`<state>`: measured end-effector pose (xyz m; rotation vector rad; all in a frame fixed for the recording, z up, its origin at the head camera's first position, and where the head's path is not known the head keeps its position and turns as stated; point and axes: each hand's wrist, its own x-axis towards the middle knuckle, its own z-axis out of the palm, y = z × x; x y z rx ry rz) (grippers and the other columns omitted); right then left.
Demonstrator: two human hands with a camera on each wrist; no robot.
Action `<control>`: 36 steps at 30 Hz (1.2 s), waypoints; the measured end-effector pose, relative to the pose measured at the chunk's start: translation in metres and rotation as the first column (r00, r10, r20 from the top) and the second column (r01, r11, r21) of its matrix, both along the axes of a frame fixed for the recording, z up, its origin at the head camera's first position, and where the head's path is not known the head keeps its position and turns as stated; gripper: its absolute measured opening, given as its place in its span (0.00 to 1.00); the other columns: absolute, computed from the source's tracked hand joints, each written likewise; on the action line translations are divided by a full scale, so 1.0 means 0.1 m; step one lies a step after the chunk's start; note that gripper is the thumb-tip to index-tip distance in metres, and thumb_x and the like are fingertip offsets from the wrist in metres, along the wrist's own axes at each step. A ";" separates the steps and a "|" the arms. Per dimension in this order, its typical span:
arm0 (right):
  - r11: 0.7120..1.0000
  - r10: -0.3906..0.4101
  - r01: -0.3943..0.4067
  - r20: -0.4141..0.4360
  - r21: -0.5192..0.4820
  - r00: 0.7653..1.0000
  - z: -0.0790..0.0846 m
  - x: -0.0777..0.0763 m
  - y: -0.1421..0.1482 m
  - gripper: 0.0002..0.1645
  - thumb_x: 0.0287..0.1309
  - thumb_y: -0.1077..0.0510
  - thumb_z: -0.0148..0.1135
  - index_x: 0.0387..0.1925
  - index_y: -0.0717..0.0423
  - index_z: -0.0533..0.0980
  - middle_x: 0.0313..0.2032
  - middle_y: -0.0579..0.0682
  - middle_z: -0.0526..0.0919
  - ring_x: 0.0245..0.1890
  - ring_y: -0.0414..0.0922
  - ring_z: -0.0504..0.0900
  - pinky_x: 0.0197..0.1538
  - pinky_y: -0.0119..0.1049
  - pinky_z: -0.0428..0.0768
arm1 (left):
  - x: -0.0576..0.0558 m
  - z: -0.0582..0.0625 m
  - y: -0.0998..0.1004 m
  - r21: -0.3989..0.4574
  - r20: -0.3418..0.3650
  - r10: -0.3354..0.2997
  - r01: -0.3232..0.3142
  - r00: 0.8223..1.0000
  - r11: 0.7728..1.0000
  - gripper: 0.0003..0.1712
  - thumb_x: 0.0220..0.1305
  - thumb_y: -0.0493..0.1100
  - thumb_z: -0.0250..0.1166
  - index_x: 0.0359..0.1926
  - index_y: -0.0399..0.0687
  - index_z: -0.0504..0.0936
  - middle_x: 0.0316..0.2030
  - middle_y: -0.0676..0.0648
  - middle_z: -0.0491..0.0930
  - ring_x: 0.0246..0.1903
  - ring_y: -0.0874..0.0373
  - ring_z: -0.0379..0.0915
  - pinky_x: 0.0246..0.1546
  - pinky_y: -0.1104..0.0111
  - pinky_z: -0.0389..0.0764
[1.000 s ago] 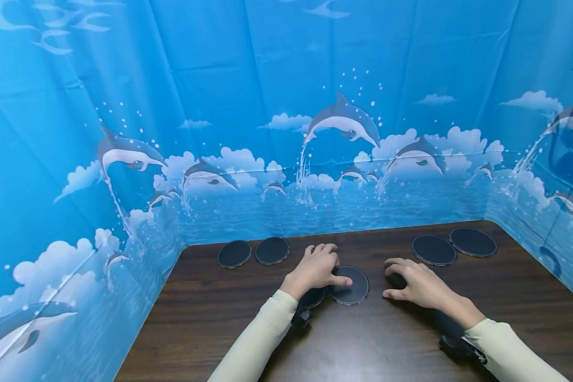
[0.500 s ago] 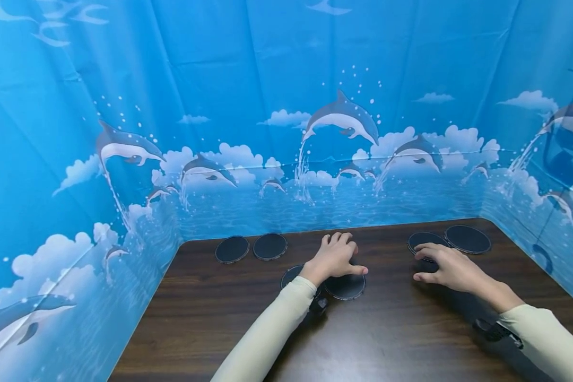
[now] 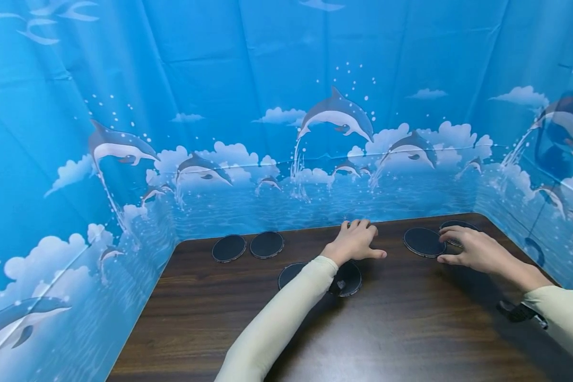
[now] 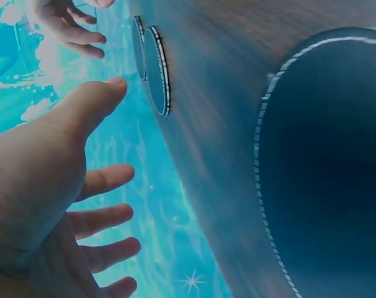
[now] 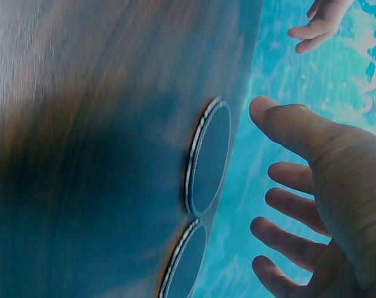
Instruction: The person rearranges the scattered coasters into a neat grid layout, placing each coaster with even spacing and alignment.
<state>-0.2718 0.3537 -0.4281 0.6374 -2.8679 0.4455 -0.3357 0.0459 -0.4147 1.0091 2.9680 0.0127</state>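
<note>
Round dark coasters with pale stitched rims lie flat in pairs on the table. My left hand (image 3: 355, 245), fingers spread and holding nothing, hovers beyond the middle pair. Its forearm partly covers the middle pair's left coaster (image 3: 289, 274) and right coaster (image 3: 351, 277); one coaster (image 4: 324, 167) looms large in the left wrist view. My right hand (image 3: 479, 252) holds nothing and hovers by the right pair, partly hiding the farther coaster (image 3: 457, 225). The nearer coaster (image 3: 424, 243) shows whole. In the right wrist view, my right fingers spread apart beside a coaster (image 5: 211, 161).
Another coaster pair sits at the back left, a left coaster (image 3: 229, 248) and a right coaster (image 3: 267, 245). A blue dolphin-print curtain (image 3: 277, 132) rises along the back and sides of the brown wooden table (image 3: 387, 329). Dark cameras sit on both wrists.
My left hand has moved right and away from me, past the middle coasters. My right hand has travelled right to the right pair. The coasters keep their places.
</note>
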 end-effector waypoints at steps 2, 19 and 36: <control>1.000 -0.005 0.005 0.015 0.006 1.000 0.01 -0.02 0.05 0.33 0.56 0.42 0.76 0.53 0.63 0.82 0.61 0.69 0.74 0.58 0.69 0.74 0.49 0.65 0.75 | -0.04 0.00 0.07 0.000 0.000 0.001 -0.001 1.000 1.000 0.38 0.64 0.75 0.59 0.66 0.61 0.75 0.67 0.53 0.67 0.66 0.52 0.61 0.67 0.49 0.58; 0.996 -0.046 0.054 0.095 -0.076 0.994 -0.16 -0.23 0.35 0.46 0.53 0.37 0.77 0.60 0.68 0.76 0.66 0.75 0.61 0.62 0.77 0.61 0.49 0.74 0.68 | -0.34 -0.06 0.49 -0.066 0.070 -0.021 0.026 0.997 0.997 0.50 0.63 0.78 0.56 0.80 0.67 0.56 0.76 0.57 0.55 0.74 0.57 0.51 0.72 0.53 0.51; 0.994 -0.041 0.061 0.206 -0.090 0.978 -0.35 -0.49 0.40 0.53 0.50 0.39 0.79 0.66 0.69 0.70 0.69 0.77 0.54 0.64 0.81 0.53 0.50 0.82 0.55 | -0.40 -0.20 0.79 -0.119 0.165 -0.025 0.045 0.986 0.992 0.56 0.60 0.80 0.57 0.82 0.69 0.47 0.77 0.60 0.50 0.75 0.60 0.47 0.72 0.60 0.50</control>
